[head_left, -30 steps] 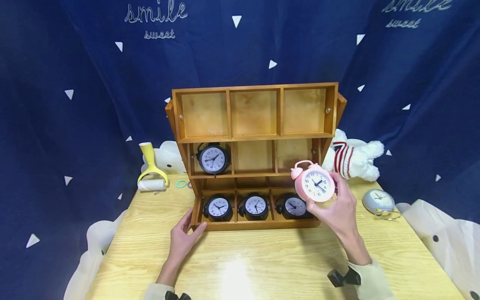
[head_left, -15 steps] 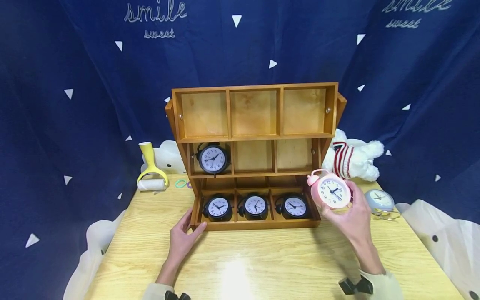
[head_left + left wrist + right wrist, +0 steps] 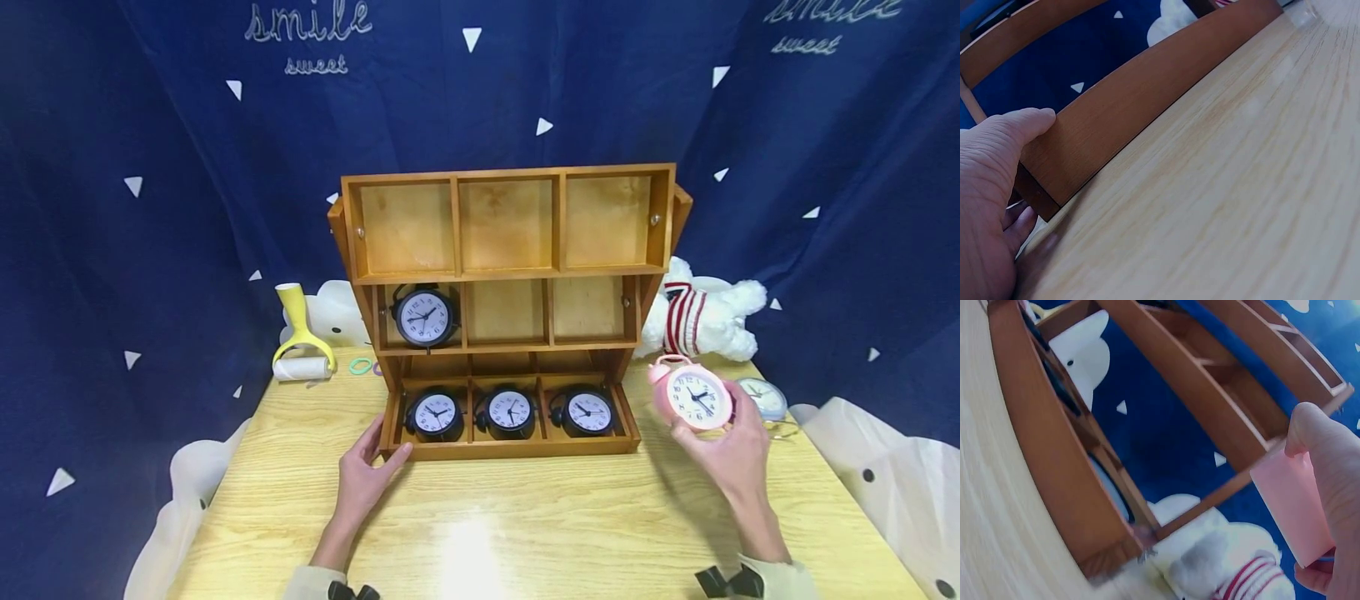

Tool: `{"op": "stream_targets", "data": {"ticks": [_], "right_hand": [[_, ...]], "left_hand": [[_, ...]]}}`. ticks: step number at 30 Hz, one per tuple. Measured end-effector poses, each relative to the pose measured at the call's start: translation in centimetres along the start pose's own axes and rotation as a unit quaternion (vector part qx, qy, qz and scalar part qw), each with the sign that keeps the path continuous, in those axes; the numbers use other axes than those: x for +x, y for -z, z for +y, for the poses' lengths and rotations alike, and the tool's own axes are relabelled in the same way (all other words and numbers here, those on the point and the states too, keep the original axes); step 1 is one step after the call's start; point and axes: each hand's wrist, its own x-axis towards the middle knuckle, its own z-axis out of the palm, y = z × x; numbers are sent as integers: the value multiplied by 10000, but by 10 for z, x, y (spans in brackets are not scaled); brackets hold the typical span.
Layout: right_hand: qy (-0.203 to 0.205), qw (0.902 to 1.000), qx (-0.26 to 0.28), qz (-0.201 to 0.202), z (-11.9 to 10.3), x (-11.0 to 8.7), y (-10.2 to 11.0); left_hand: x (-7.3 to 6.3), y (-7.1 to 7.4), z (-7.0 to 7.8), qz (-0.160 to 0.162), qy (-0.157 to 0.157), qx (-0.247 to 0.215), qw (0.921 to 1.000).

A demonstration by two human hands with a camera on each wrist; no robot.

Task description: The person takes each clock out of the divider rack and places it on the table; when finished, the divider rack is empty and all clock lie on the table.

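One pink alarm clock (image 3: 696, 400) at the right of the head view, near the lower right corner of the wooden rack (image 3: 510, 452), with a gap between. Dial turned toward the camera; handle and bells tilted to the upper left, long axis running from there down to the lower right. Gripped in the right hand (image 3: 731, 450): thumb at the lower edge of the case, fingers bent round its right side, spread only as wide as the clock. Left hand (image 3: 366, 477) clasping the rack's lower left corner, thumb on the front, fingers round the side. Four black clocks (image 3: 510, 412) in the rack: three along the bottom row, one in the middle row's left compartment. Farther right, on the tabletop (image 3: 510, 500), a pale blue clock (image 3: 763, 398), partly hidden by the right hand.
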Motion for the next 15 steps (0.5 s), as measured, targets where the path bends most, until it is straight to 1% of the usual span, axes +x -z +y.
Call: {"op": "stream_targets", "data": {"ticks": [3, 5, 7, 10, 15], "right_hand": [[-57, 9999, -99, -23, 11, 0, 0], [-165, 9997, -154, -94, 17, 0, 0], [-285, 9992, -236, -173, 25, 0, -1], [-476, 9979, -302, -319, 37, -1, -4], [-846, 9945, -331, -530, 63, -4, -13]], "left_hand": [[-4, 0, 15, -20, 38, -29, 10000], [-6, 1, 25, -38, 62, -24, 10000], [-8, 1, 31, -64, 28, 16, 10000], [-9, 1, 31, -65, 43, 13, 10000], [-3, 0, 6, -15, -98, 18, 9999]]}}
